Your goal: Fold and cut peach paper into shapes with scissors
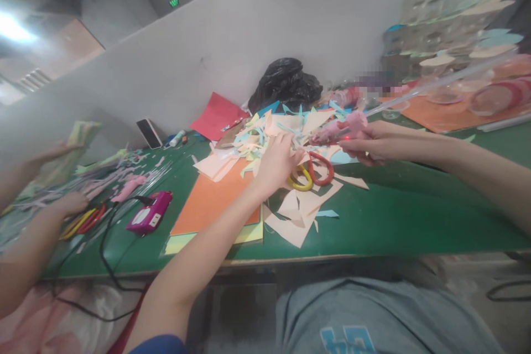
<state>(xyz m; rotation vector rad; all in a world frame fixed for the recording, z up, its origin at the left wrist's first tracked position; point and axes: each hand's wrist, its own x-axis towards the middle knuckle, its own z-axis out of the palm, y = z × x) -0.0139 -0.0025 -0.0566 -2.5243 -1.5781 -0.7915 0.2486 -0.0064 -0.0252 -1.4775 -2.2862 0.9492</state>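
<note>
My right hand (365, 146) is closed around a pink glue gun (344, 127), whose nozzle points left into a heap of cut paper scraps (269, 133). A small red light shows on the gun. My left hand (276, 163) reaches into the same heap, fingers curled down on the scraps; what they hold is hidden. Scissors with red and yellow handles (313, 174) lie just to the right of my left hand. An orange sheet (211, 202) lies under my left forearm on the green table (394, 215).
At the left, another person's two hands (66, 202) work over paper strips, scissors and a second pink glue gun (128, 188). A magenta device (150, 213) with a black cable sits near them. A black bag (286, 86), red paper and a phone (149, 133) stand by the wall.
</note>
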